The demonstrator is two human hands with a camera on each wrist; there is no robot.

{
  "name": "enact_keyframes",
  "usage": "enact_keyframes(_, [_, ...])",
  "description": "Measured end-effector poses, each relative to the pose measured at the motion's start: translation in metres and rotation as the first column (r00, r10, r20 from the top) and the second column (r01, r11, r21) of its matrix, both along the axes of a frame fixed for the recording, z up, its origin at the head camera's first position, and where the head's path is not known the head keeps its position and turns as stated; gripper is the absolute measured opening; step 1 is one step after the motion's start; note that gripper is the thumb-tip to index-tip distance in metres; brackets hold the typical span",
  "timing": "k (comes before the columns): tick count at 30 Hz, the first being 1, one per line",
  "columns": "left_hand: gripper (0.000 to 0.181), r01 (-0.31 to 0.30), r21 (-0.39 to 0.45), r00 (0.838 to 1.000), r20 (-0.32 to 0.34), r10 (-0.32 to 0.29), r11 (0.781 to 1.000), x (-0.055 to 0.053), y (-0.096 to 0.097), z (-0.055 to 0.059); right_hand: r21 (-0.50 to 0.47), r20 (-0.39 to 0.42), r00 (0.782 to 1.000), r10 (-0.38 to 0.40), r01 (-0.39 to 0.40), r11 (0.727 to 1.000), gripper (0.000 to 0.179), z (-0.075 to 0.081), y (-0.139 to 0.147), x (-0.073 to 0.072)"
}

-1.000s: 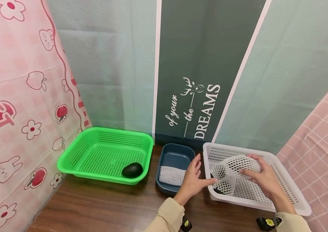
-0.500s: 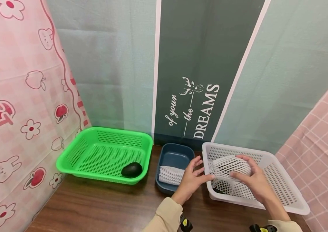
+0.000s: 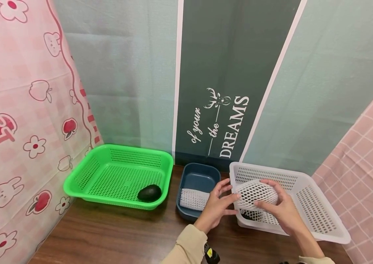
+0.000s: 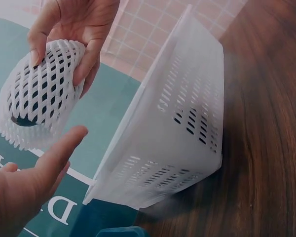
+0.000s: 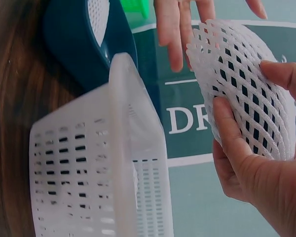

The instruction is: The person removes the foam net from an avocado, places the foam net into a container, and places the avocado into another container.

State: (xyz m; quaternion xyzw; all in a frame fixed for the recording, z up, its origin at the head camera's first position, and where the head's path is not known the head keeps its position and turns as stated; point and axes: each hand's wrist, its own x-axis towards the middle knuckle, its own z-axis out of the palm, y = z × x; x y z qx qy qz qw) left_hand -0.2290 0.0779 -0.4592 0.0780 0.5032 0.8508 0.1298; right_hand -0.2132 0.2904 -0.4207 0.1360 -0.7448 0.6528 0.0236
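Note:
My right hand point(image 3: 282, 209) grips a dark avocado in a white foam net point(image 3: 257, 194), held above the left end of the white basket point(image 3: 318, 209). In the left wrist view, some dark skin shows at the open end of the net point(image 4: 42, 94). The left hand point(image 3: 214, 205) is close to that end, fingers spread and holding nothing; whether a fingertip touches the net is unclear. Below the held fruit, another dark fruit point(image 3: 247, 215) lies in the white basket, partly hidden. A bare black avocado point(image 3: 149, 193) lies in the green basket point(image 3: 120, 176).
Between the two baskets stands a dark blue bin point(image 3: 199, 181) with a white foam net point(image 3: 193, 199) lying in it. All three containers are on the brown wooden table point(image 3: 114, 234). Printed cloths hang behind and at both sides.
The right hand has moved left with the netted avocado, bringing it toward the left hand. The left hand has shifted slightly, its fingers now nearer the net.

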Motion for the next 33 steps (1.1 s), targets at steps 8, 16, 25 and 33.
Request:
enact_keyframes(8, [0.052, 0.096, 0.106, 0.995, 0.02, -0.099, 0.99, 0.001, 0.0, 0.002, -0.006, 0.018, 1.0, 0.014, -0.014, 1.0, 0.065, -0.003, -0.011, 0.007])
enact_keyframes(16, [0.048, 0.17, 0.165, 0.983, 0.042, -0.179, 0.971, 0.001, -0.002, 0.005, -0.041, 0.004, 1.0, 0.025, -0.025, 0.999, 0.065, -0.007, -0.022, 0.01])
enact_keyframes(25, [0.045, 0.119, 0.097, 0.992, 0.021, -0.122, 0.988, 0.001, -0.006, 0.005, -0.042, 0.041, 0.999, 0.02, -0.019, 0.999, 0.066, -0.008, -0.03, 0.011])
enact_keyframes(33, [0.043, 0.128, 0.072, 0.991, 0.015, -0.13, 0.989, 0.001, -0.013, 0.008, -0.03, 0.05, 0.998, 0.026, -0.024, 0.999, 0.066, -0.007, -0.034, 0.012])
